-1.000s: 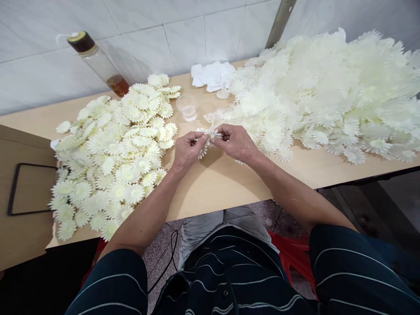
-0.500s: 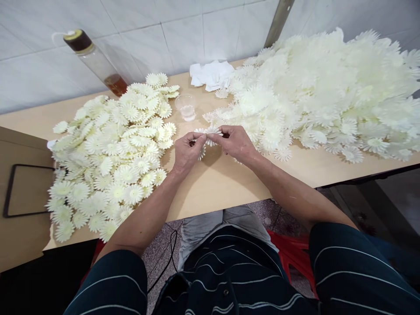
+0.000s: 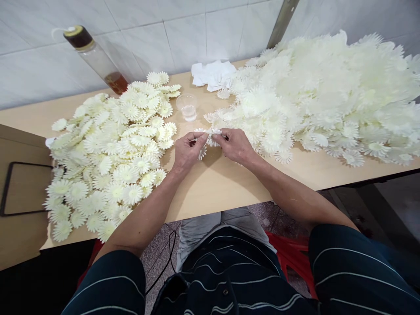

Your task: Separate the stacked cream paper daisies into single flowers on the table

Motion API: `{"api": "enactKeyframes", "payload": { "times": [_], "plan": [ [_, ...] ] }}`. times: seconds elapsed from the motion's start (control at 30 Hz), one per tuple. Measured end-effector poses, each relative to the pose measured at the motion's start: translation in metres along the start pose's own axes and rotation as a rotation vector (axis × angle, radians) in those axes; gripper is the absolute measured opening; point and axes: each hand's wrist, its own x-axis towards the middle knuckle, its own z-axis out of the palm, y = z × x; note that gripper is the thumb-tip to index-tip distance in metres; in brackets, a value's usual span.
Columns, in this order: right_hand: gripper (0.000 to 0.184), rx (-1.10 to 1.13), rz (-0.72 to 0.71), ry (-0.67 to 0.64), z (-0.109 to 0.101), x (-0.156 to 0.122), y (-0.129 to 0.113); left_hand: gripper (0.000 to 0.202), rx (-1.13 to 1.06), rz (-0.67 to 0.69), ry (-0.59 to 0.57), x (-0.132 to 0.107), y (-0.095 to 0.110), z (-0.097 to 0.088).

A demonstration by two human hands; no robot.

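Over the middle of the table, my left hand (image 3: 187,150) and my right hand (image 3: 236,145) meet almost tip to tip. Pale artificial flower heads (image 3: 215,136) are pinched between thumb and fingers of both hands, and some petals stick out below my left fingers. How the pieces join is hidden by the fingertips. A heap of cream flower heads with yellowish centres (image 3: 114,173) lies left of my left hand. To the right of my right hand spreads a larger pile of thin white petal pieces (image 3: 278,105).
Behind my hands stands a small clear plastic cup (image 3: 188,113). White crumpled paper (image 3: 213,75) lies near the tiled wall (image 3: 144,48). A bottle with brown liquid (image 3: 98,61) leans at the back left, and a cardboard box (image 3: 22,188) borders the left side.
My right hand has shifted slightly down and right, its fingertips a little farther from my left ones. Both hands still pinch the flower pieces.
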Motion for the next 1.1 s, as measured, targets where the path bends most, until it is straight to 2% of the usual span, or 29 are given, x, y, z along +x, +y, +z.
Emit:
{"api": "enactKeyframes", "payload": {
  "times": [0.13, 0.37, 0.6, 0.8, 1.1],
  "plan": [
    [0.067, 0.062, 0.022, -0.001, -0.0022, -0.0024, -0.0034, 0.045, 0.05, 0.007, 0.027, 0.0001, -0.0022, 0.0002],
    [0.061, 0.152, 0.059, 0.1, -0.005, -0.001, 0.0032, 0.039, 0.023, -0.003, 0.056, 0.0009, -0.0018, 0.0013],
    [0.062, 0.141, 0.046, 0.063, -0.0058, -0.0018, 0.0004, 0.053, -0.046, -0.043, -0.064, -0.0011, 0.0039, 0.0011],
    [0.073, 0.044, 0.032, 0.011, -0.003, -0.0015, -0.0003, 0.048, -0.025, -0.026, -0.031, -0.0013, 0.0014, 0.0003],
    [0.059, 0.048, -0.004, 0.044, -0.0007, -0.0001, 0.0035, 0.052, -0.029, -0.029, -0.037, -0.0013, 0.0028, 0.0011]
  ]
}}
